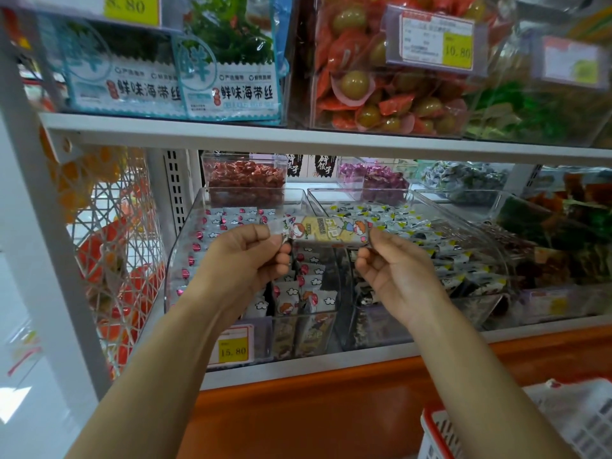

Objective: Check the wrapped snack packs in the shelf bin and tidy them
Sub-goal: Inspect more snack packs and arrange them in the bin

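Snack pack (326, 230) is held level above clear shelf bin (185, 233), left hand (246, 256) & right hand (390, 260) each pinching one crimped end, so w/ such thin grips a tug could slip it or tear the wrapper.

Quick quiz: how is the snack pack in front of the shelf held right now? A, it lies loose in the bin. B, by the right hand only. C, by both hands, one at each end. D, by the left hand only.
C: the left hand pinches one end of the snack pack and the right hand pinches the other, holding it level above the bin.
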A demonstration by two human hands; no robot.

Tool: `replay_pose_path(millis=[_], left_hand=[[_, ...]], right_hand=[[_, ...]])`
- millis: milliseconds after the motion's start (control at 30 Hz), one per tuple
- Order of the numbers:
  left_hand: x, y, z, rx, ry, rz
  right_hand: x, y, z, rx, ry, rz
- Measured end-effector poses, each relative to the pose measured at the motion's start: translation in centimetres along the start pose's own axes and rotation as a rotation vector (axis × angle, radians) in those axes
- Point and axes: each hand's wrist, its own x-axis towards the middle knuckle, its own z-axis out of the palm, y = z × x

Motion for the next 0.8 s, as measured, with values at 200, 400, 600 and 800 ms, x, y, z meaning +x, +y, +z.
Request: replay_pose_path(millis=[200,400,600,800], left_hand=[[-0.2,0.1,0.0,-0.016,0.013,-0.003],[-0.2,-0.3,-0.2,0.035,0.014,-0.004],[-0.1,-0.3,-0.4,0.144,0.058,0.026],[-0.5,-0.1,-0.4,0.283,-0.043,0.047]], right_hand=[[0.1,0.0,-0.3,-0.055,-0.033,-0.096],[0.1,0.3,-0.5,-0.362,-0.062,-0.258],[-0.3,0.6,-0.2,-0.408,-0.089,-0.324],[-0.1,0.9,-0.4,-0.547,-0.082,-0.408]])
